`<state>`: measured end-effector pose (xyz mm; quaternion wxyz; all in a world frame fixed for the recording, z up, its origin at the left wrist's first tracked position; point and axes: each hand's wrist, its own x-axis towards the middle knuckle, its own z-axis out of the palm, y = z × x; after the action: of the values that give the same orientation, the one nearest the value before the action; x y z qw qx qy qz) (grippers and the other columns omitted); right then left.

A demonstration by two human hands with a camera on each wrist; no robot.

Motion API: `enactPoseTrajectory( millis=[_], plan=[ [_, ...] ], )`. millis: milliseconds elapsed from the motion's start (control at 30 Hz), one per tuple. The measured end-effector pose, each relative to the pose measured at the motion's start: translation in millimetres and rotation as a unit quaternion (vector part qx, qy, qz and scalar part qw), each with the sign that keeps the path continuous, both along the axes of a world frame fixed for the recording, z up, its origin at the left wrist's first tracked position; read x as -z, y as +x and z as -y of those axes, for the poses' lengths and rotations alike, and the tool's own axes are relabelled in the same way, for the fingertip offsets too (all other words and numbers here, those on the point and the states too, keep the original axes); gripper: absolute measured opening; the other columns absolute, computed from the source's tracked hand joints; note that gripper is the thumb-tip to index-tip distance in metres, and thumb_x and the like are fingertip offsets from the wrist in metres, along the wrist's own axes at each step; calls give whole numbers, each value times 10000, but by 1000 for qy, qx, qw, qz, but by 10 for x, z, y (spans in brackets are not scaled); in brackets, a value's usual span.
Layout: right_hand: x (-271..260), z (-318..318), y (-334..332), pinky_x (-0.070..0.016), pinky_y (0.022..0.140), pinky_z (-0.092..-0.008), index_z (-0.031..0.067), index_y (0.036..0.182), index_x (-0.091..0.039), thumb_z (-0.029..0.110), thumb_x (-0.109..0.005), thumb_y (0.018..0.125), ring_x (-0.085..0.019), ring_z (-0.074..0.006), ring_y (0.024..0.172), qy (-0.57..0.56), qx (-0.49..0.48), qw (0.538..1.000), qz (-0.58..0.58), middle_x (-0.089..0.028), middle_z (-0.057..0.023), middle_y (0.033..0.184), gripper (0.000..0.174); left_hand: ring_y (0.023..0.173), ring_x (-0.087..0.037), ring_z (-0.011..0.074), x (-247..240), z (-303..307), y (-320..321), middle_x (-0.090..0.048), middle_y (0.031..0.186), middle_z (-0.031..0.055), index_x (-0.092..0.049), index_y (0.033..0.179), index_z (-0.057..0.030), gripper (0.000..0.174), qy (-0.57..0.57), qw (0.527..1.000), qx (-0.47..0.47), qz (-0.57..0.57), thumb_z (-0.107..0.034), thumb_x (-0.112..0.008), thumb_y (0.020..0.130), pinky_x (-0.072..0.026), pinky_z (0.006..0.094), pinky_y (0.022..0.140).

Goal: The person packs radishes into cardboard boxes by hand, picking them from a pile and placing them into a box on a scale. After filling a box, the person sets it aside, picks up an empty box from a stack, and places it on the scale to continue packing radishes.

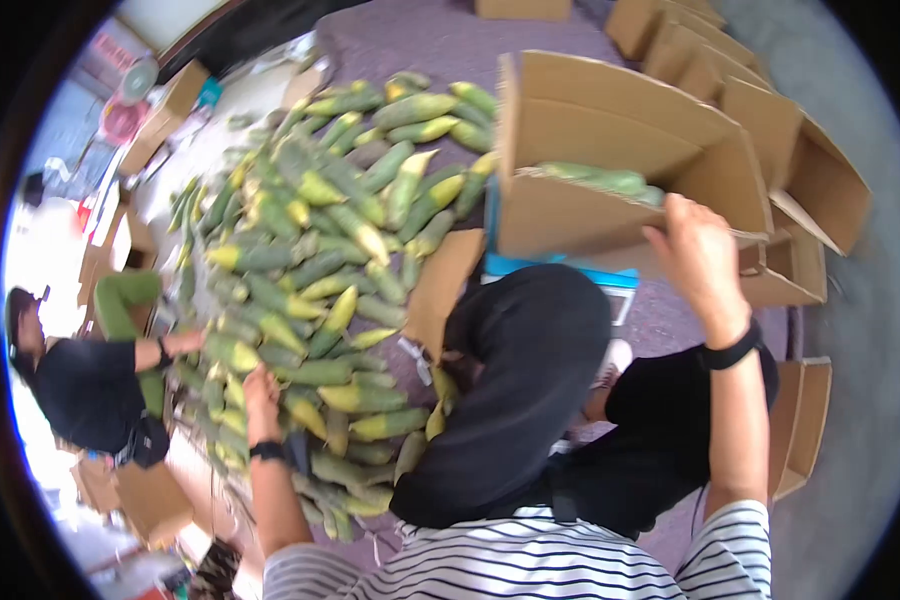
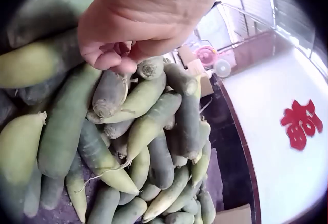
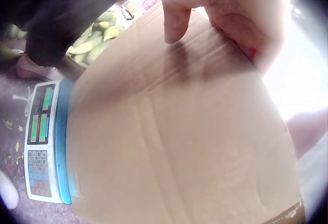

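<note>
My right hand (image 1: 698,250) grips the top edge of an open cardboard box (image 1: 570,220). In the right wrist view the thumb lies over the outside of the box wall (image 3: 174,131) and the other fingers reach over the rim. Several green radishes (image 1: 595,178) lie in the box, partly hidden by its near wall. My left hand (image 1: 261,390) is over a large heap of green radishes (image 1: 320,270). Its fingers (image 2: 110,60) are curled, the tips right at a radish (image 2: 109,96); whether they pinch it I cannot tell.
The box stands on a blue and white digital scale (image 3: 43,142). More open cardboard boxes (image 1: 800,160) line the right side. Across the heap sits another person (image 1: 85,390), one arm reaching into the radishes. A cardboard flap (image 1: 442,290) lies between heap and scale.
</note>
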<state>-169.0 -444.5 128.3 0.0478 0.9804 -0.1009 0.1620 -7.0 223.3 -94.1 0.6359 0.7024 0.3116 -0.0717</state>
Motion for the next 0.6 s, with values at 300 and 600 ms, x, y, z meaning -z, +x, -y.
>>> enactPoseTrajectory(
  millis=[300, 600],
  plan=[
    [38, 14, -33, -460, 703, -378, 51, 827, -510, 247, -705, 729, -602, -272, 765, -5, 18, 1000, 18, -599, -102, 760, 293, 430, -363, 56, -1689, 935, 196, -440, 595, -41, -529, 856, -110, 219, -291, 952, 98, 7, -291, -481, 970, -282, 214, 390],
    [51, 32, -87, -449, 693, -361, 59, 819, -508, 254, -707, 735, -589, -262, 748, -6, 10, 1000, 16, -594, -96, 761, 291, 402, -329, 24, -3592, 3627, -197, -414, 597, -26, -449, 871, -72, 213, -247, 824, 434, 268, -234, -392, 998, -249, 178, 407]
  ],
)
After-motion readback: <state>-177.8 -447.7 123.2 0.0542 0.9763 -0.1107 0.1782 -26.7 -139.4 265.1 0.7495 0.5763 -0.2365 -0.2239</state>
